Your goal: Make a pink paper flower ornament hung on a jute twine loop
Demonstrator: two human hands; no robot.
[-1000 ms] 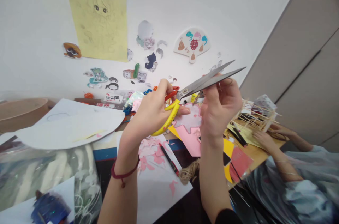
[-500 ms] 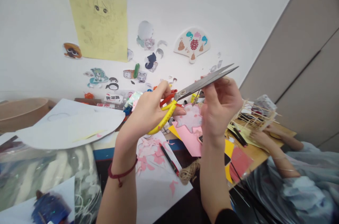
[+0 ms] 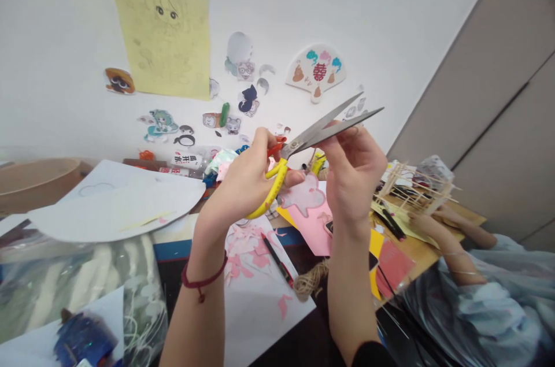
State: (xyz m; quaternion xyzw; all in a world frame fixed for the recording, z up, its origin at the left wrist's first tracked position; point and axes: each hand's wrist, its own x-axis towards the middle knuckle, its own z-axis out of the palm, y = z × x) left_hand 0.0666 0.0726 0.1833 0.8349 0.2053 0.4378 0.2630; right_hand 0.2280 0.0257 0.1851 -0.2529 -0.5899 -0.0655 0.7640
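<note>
My left hand (image 3: 249,182) is closed around the yellow and red handles of a pair of scissors (image 3: 314,133), whose blades point up to the right and stand apart. My right hand (image 3: 353,167) is closed in a pinch beside the lower blade. Whatever is between its fingers is hidden. Below the scissors, between both hands, shows a pale pink wavy-edged cutout (image 3: 306,196). I cannot tell whether it hangs or lies on the pink sheet (image 3: 310,234) behind it.
Pink scraps (image 3: 245,251) and a pen (image 3: 277,260) lie on white paper, near a twine bundle (image 3: 311,280). At right, another person's hands (image 3: 427,222) are by a stick frame (image 3: 405,179). A large white cut board (image 3: 117,205) is at left. Stickers cover the wall.
The scissor blades have opened wider. The right hand has moved slightly left and down. The pale pink cutout has shifted a little to the left.
</note>
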